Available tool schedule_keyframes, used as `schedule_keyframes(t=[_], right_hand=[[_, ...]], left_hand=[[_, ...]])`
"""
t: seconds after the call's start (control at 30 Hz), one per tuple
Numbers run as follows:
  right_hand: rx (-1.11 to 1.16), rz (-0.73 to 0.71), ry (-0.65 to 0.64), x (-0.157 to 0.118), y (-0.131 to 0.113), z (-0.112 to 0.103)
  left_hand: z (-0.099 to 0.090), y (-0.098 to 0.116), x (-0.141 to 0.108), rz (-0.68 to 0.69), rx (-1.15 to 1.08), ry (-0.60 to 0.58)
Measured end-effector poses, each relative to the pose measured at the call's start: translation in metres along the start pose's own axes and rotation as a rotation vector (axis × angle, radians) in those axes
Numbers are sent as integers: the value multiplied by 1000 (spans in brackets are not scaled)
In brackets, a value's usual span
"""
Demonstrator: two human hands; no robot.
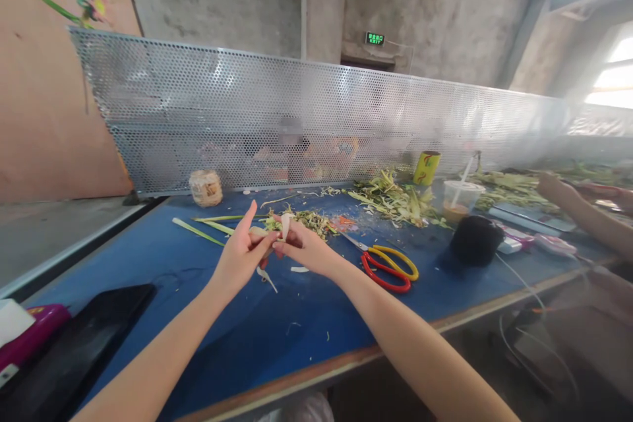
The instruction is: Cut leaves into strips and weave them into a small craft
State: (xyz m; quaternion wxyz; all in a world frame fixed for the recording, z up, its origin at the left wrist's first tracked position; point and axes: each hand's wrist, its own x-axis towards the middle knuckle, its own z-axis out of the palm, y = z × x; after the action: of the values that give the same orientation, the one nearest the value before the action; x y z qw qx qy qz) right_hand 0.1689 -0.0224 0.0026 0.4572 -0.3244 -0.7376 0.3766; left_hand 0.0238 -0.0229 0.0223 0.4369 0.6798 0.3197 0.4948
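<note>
My left hand (242,250) and my right hand (310,249) meet above the blue table (222,343). Between them is a pale, whitish strip (285,224), perhaps plant leaf, with one end standing up by my right fingers. Both hands are closed in a pinch on it; the fingertips partly hide it. Just behind them lies a heap of dry plant scraps (311,221). Long green leaf strips (198,231) rest left of my hands. To the right are scissors (388,267) with one red and one yellow handle, blades apart.
A perforated metal screen (257,125) runs along the back. Leaves (390,198), a yellow can (426,168), a drink cup (462,198) and a black round object (476,239) stand right. A woven jar (206,188) is left. A co-worker's arm (573,204) reaches in.
</note>
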Motion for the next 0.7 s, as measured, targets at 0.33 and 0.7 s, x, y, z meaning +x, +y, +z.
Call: schedule_keyframes(t=[0.33, 0.7], right_hand=[[-258, 24, 144, 2, 3, -5], [-408, 122, 131, 0, -7, -1]], left_hand=[[2, -3, 2, -116, -57, 181], [7, -3, 2, -100, 65, 275]])
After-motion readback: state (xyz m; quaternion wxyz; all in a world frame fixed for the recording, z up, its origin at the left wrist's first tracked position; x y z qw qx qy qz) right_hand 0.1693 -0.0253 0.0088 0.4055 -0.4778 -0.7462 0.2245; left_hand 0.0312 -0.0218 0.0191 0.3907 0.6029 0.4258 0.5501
